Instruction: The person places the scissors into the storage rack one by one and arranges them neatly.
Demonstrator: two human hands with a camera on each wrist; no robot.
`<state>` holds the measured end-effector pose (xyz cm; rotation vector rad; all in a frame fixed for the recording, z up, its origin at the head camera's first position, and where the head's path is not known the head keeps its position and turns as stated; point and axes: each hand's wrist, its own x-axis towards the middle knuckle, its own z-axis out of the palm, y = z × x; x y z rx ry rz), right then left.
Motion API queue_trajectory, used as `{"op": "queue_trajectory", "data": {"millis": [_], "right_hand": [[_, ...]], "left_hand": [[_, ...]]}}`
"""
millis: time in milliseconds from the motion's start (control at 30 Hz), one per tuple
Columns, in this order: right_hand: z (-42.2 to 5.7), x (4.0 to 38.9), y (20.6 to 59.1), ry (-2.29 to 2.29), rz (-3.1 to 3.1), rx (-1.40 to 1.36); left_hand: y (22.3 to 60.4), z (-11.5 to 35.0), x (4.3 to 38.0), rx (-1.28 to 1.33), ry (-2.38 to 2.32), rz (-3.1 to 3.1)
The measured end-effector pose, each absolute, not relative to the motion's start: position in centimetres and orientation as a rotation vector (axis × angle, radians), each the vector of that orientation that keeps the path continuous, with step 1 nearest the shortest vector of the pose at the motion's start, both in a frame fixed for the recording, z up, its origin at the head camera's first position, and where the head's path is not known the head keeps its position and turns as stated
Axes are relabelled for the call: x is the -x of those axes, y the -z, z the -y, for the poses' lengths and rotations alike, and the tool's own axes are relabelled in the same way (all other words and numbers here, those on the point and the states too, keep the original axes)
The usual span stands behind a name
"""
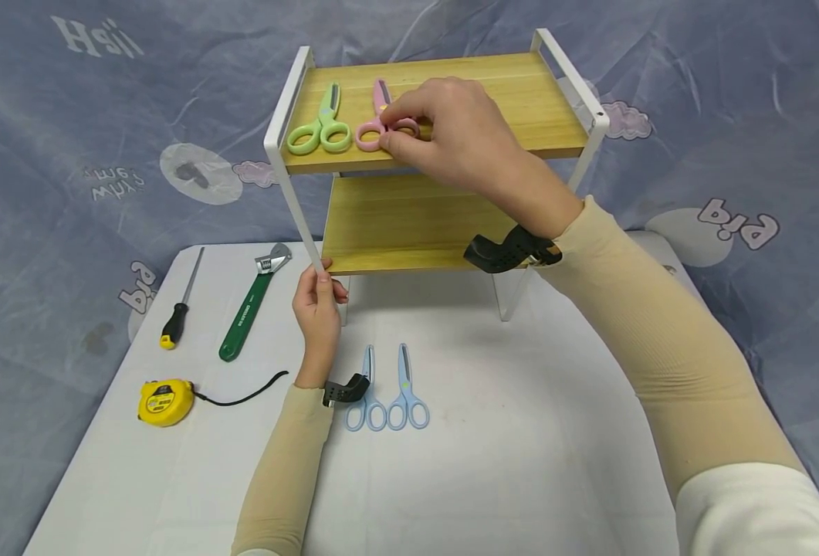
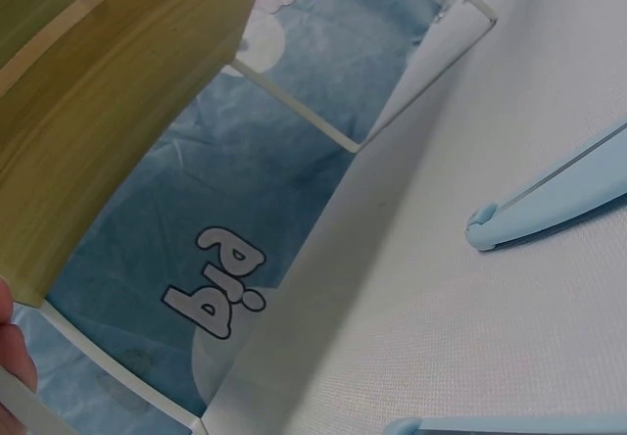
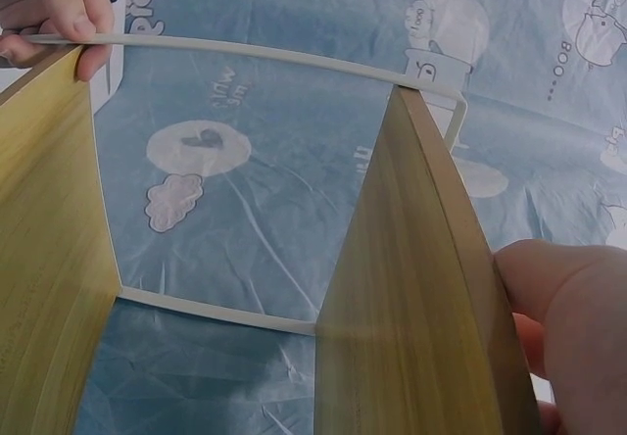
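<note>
A two-tier shelf with wooden boards and a white frame (image 1: 294,205) stands on the table. On its upper board (image 1: 520,93), my right hand (image 1: 461,135) pinches the handle of pink scissors (image 1: 380,94), partly covering them. To their left lie green scissors (image 1: 327,117), blades pointing away. My left hand (image 1: 317,313) grips the shelf's front left leg beside the lower board (image 1: 409,228). In the right wrist view, the right thumb (image 3: 583,308) is by the upper board's edge and the scissors are hidden; the left hand (image 3: 59,9) shows at the leg.
Two pairs of blue scissors (image 1: 407,394) lie before the shelf, one partly behind the left wrist strap (image 1: 345,391). Leftward on the white table (image 1: 520,463) are a screwdriver (image 1: 176,320), a green-handled adjustable wrench (image 1: 245,313) and a yellow tape measure (image 1: 166,402) with a black strap.
</note>
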<state>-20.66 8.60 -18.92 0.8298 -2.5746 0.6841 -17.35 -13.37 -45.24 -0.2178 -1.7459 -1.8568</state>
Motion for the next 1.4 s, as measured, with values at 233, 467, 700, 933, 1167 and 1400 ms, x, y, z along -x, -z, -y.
{"op": "queue_trajectory", "data": {"millis": [233,467,700,933,1167,1400], "right_hand": [[-8.5,20.7,18.8,-0.676,2.565,-0.833],[-8.6,20.5,18.8,-0.675,2.576,-0.813],[-8.6,20.5,18.9,-0.66,2.562,-0.814],[-8.7,20.5,18.9,-0.664,2.554,-0.815],[-9.2,20.4,18.9,-0.755,2.495,-0.852],[-9.5,20.4,19.1,-0.817,2.429,-0.897]], "left_hand": [[45.2,13.3,17.4,0.219,1.859,1.734],[44.8,13.2,17.3,0.181,1.88,1.745],[44.8,13.2,17.3,0.178,1.889,1.747],[44.9,13.1,17.2,0.186,1.858,1.765],[45.0,13.3,17.3,0.197,1.864,1.76],[45.1,13.4,17.3,0.19,1.87,1.765]]}}
